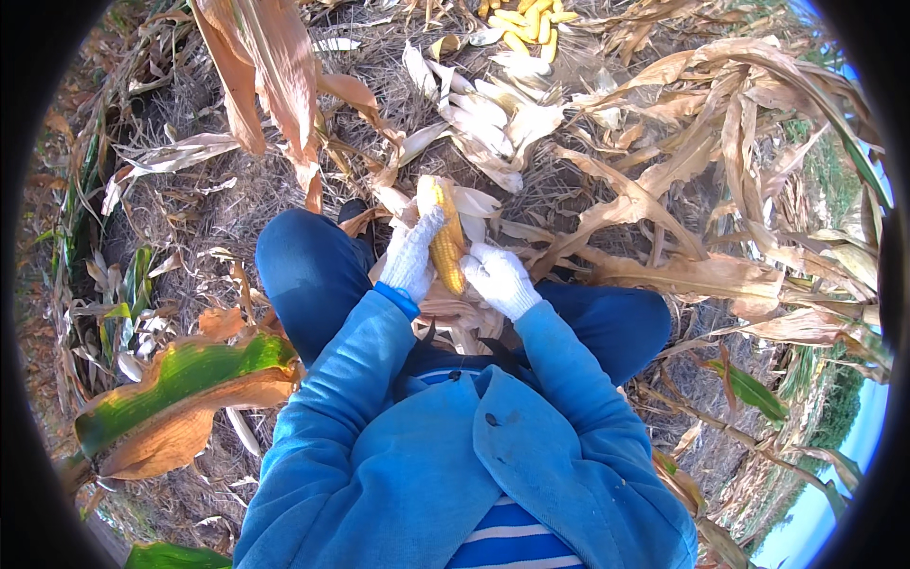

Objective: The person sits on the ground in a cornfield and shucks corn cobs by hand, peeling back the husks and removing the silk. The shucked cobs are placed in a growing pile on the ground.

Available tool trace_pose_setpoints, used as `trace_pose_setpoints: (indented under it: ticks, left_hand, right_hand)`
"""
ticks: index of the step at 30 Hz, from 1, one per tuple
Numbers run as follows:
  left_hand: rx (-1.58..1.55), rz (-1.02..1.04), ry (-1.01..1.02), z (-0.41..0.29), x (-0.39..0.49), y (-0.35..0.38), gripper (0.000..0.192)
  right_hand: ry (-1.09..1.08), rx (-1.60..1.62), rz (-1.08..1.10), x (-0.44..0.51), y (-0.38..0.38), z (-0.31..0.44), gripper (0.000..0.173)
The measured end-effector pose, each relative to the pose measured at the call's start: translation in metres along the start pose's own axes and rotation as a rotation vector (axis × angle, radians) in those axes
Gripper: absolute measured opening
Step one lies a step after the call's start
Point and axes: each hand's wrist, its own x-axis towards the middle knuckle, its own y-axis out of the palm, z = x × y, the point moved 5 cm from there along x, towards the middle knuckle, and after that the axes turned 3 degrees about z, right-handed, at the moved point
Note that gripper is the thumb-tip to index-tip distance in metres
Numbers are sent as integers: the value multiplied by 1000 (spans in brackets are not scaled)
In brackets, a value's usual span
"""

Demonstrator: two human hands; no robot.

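A yellow ear of corn [446,245] is held upright but slightly tilted between my hands, its kernels bare along most of its length. My left hand [414,249], in a white knit glove, grips it from the left side, fingers around its middle. Pale dry husk [475,203] spreads behind the ear's upper end. My right hand [498,276], gloved alike, is at the ear's lower right side with fingers curled; whether it pinches a piece of husk or silk cannot be made out. More husks [458,313] lie below, between my legs.
Stripped husks [498,121] lie on the ground ahead, with a pile of husked corn ears [533,25] beyond. Dry corn leaves [640,206] arch close on the right. Brown leaves [274,78] hang at upper left, and a green-brown leaf [185,391] reaches in near my left arm.
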Motion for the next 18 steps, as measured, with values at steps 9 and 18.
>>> trace_pose_setpoints:
  ticks: [9,18]
  left_hand:
    - [-314,-88,-108,2,2,-14,48]
    - [289,-81,-6,-28,9,45,47]
  right_hand:
    - [406,-393,447,-11,43,-111,38]
    - [158,636,2,37,1,-9,81]
